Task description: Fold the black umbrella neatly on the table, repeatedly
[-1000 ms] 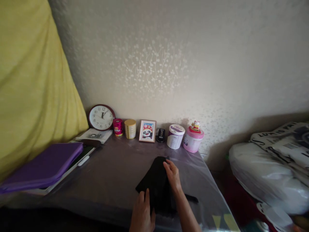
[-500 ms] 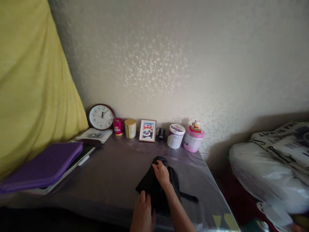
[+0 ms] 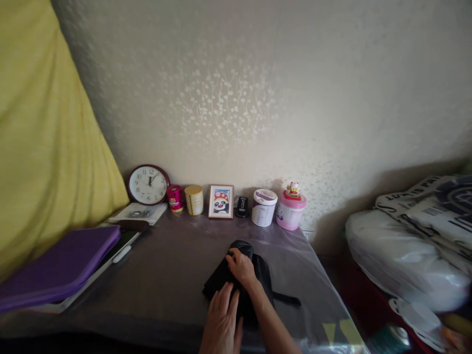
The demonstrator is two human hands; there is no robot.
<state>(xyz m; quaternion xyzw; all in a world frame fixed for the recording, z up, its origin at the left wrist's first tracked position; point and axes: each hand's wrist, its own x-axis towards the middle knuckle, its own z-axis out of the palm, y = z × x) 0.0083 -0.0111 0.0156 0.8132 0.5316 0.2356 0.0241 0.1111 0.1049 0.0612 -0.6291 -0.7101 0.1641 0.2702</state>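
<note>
Head view: our left hand (image 3: 223,312) lies flat on black cloth (image 3: 218,276), fingers extended; right hand (image 3: 241,268) curled, grip we cannot tell. Cloth partly folded; strap (image 3: 287,298) loose toward three o'clock.

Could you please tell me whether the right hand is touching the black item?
Touching: the head view shows the right hand resting on the black item, fingers bent against it.

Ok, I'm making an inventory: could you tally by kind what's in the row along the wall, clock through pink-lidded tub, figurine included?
Round containers (magenta can, yellow-lidded jar, purple-and-white tub, pink-lidded tub): 4
Clock: 1
Picture frame: 1
Figurine: 1
Small black object, use unclear: 1
Total: 8
</note>
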